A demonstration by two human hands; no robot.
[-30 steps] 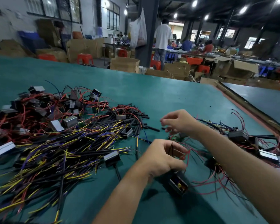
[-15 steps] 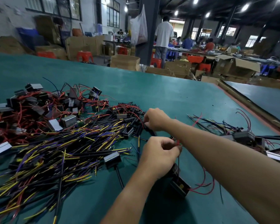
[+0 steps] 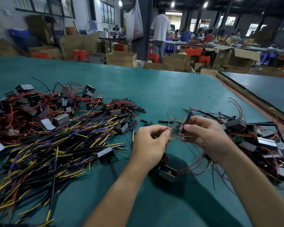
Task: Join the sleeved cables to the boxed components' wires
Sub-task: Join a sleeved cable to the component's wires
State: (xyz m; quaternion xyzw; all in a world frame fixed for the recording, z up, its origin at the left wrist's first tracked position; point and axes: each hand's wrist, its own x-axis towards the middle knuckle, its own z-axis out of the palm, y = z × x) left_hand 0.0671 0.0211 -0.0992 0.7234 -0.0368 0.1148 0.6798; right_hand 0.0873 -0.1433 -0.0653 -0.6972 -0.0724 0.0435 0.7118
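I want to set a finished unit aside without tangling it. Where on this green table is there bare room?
Free: the wide far stretch of the green table beyond both heaps, and the near strip this side of the boxed component. Crowded: sleeved cables at left, wired boxes at right, loose black sleeves mid-table.

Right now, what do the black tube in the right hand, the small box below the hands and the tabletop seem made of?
Black tube: matte, no glint, probably soft plastic or rubber sleeving.
Small box: dull black shell, likely plastic, with a grey face that looks metallic.
Tabletop: teal sheet with a soft sheen, perhaps rubber or vinyl matting.
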